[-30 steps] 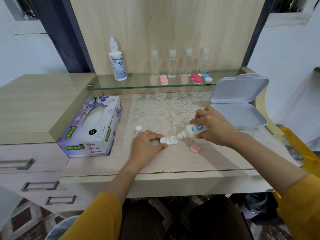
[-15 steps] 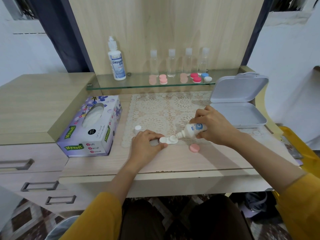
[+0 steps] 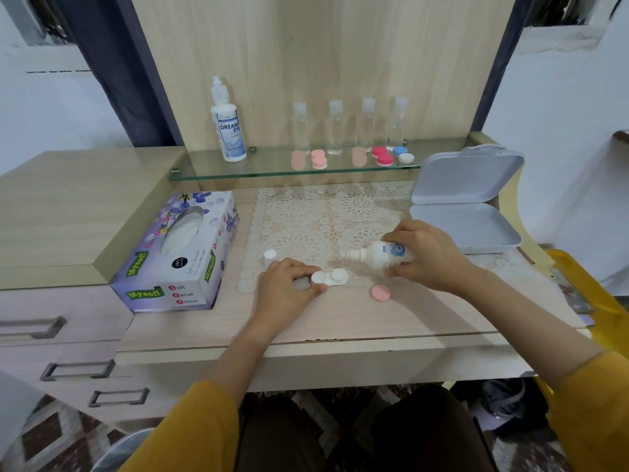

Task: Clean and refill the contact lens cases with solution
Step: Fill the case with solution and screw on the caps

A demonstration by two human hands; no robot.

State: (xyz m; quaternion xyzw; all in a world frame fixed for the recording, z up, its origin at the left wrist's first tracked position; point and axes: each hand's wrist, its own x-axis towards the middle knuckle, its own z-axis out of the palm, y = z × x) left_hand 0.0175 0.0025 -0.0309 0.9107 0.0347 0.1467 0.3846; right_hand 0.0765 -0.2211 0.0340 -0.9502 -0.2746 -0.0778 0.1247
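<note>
Leaning plastic bottle [image 3: 384, 254] — twin-round case [image 3: 331, 277]

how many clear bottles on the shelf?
4 clear bottles, side by side on the glass shelf: leftmost, second, third, rightmost. None looks hidden.

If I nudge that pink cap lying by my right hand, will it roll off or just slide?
The pink cap lies flat on the desk, so a push would probably slide it, not roll it. It looks like small thin plastic, likely very light and easily flicked. Its low rim may be fiddly to pinch.
</note>
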